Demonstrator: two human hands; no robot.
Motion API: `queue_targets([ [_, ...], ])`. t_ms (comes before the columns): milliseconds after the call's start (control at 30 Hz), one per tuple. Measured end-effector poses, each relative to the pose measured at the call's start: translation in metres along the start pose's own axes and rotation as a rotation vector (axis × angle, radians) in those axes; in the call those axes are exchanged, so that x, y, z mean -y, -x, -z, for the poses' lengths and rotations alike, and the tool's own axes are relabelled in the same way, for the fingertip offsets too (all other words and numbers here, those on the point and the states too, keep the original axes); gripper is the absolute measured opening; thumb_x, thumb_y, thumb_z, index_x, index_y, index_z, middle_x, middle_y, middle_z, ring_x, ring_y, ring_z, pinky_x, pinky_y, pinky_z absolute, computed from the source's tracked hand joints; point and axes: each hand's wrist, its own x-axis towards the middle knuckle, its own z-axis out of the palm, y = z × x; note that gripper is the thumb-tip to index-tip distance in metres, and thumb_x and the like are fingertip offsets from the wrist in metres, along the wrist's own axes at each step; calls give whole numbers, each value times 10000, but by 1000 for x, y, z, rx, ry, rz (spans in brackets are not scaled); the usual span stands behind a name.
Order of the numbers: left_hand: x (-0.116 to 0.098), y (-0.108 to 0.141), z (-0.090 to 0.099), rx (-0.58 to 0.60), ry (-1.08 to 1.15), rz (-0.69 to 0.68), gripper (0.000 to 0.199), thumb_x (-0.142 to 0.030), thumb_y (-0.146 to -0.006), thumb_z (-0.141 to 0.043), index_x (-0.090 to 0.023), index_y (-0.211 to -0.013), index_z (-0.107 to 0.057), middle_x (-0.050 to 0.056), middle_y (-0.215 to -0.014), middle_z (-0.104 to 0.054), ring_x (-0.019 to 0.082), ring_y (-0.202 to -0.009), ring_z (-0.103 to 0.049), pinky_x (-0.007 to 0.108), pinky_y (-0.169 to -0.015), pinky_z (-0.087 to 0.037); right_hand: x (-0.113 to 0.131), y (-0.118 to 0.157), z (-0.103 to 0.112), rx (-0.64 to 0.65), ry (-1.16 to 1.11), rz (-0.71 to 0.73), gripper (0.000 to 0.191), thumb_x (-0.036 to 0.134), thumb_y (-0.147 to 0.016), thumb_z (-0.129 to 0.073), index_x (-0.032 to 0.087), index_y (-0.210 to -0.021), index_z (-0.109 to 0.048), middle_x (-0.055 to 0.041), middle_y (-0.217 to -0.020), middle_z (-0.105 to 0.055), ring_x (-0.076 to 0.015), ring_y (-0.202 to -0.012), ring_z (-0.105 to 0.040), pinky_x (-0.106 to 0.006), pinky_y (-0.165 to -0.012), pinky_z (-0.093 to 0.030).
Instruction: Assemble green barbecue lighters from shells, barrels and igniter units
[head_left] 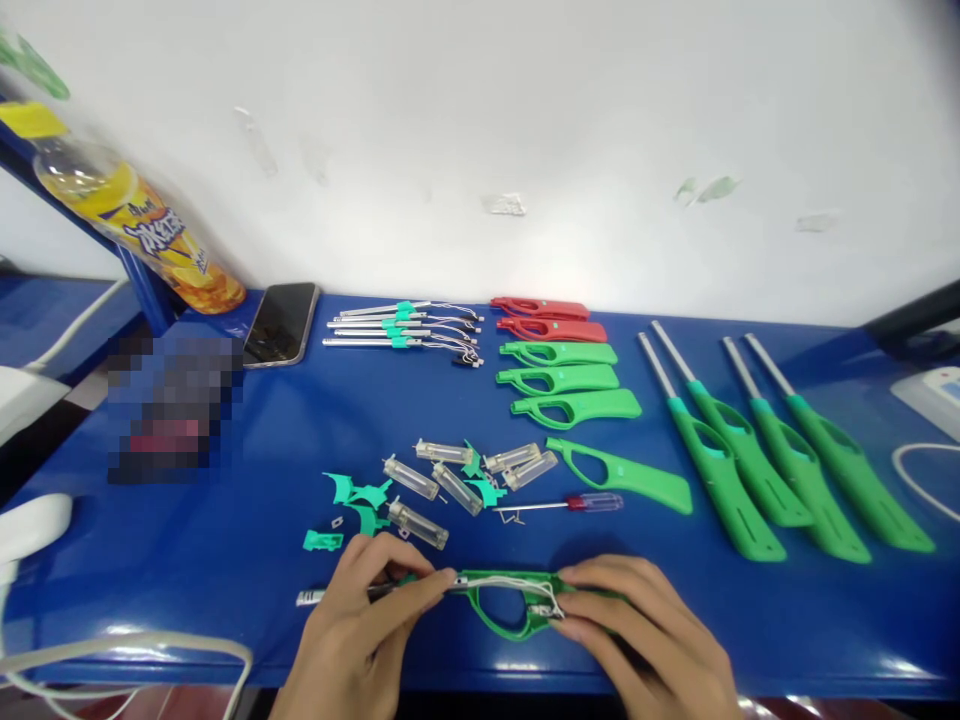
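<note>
At the front edge of the blue table lies a green lighter half-shell (511,622), its inner side up. My left hand (367,625) pinches a metal lighter tube (309,598) where it meets the shell's narrow end. White wires (510,582) run from the tube along the shell to a small dark igniter part (546,608). My right hand (649,635) closes round the shell's handle end, its fingertips at the wires and igniter; the palm hides most of the handle. Just beyond my hands are several clear fuel tanks (420,525) and teal plastic pieces (324,541).
A screwdriver (592,502) lies near small screws. Green half-shells (630,475) and red ones (551,330) are behind it. Finished-looking lighters (727,480) lie right; tube assemblies (375,342) at the back. A phone (282,322), bottle (150,220) and white cable (187,645) are left.
</note>
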Motion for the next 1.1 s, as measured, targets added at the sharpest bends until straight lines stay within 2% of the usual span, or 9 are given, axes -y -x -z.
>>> queue_targets([
  [167, -11, -18, 2, -60, -39, 40, 224, -312, -1029, -628, -354, -1151, -811, 50, -976, -723, 210, -914, -655, 293, -702, -602, 0, -2, -1, 10, 11, 11, 96, 260, -1035, -688, 232, -1013, -777, -38, -1013, -804, -191, -923, -754, -292, -784, -654],
  [333, -17, -31, 2, -92, -60, 53, 212, -414, -1014, -645, -359, -1098, -832, 52, -943, -725, 224, -921, -662, 313, -722, -613, -1, -1, -1, 12, 14, 20, 78, 254, -1033, -693, 229, -1020, -766, -37, -1011, -797, -188, -927, -747, -292, -789, -648],
  [433, -11, -24, 4, -59, -32, 74, 213, -378, -1023, -636, -363, -1107, -831, 43, -935, -726, 213, -895, -669, 298, -706, -611, -1, 0, -1, 23, 15, 15, 62, 235, -1030, -696, 228, -1036, -757, -40, -1022, -792, -192, -941, -740, -301, -795, -644],
  [567, 0, -8, 5, 82, 46, 110, 320, -212, -1058, -558, -386, -1193, -791, 9, -992, -718, 154, -853, -681, 241, -692, -595, -2, 3, -1, 41, 7, 9, 63, 224, -1030, -696, 232, -1062, -750, -42, -1050, -785, -196, -973, -729, -309, -814, -639],
  [633, 4, -3, 5, 115, 66, 117, 369, -160, -1063, -537, -399, -1222, -769, -5, -1031, -706, 134, -865, -683, 229, -709, -588, -1, 4, -1, 45, 9, 11, 57, 220, -1026, -702, 231, -1056, -749, -42, -1044, -783, -196, -975, -727, -308, -815, -637],
  [900, 1, -2, 4, 143, 88, 183, 380, -162, -1059, -529, -430, -1182, -768, -21, -1096, -691, 130, -961, -702, 215, -789, -590, -2, 4, -2, 31, -4, 0, 50, 239, -1030, -701, 231, -1050, -747, -41, -1037, -781, -195, -968, -721, -308, -809, -628],
  [1100, 0, -5, 8, 192, 103, 244, 349, -221, -1066, -523, -442, -1124, -787, -24, -1094, -686, 122, -941, -712, 199, -783, -592, -1, 3, -3, 34, -12, -12, 52, 230, -1021, -709, 238, -1056, -748, -40, -1039, -785, -204, -965, -727, -319, -811, -632],
])
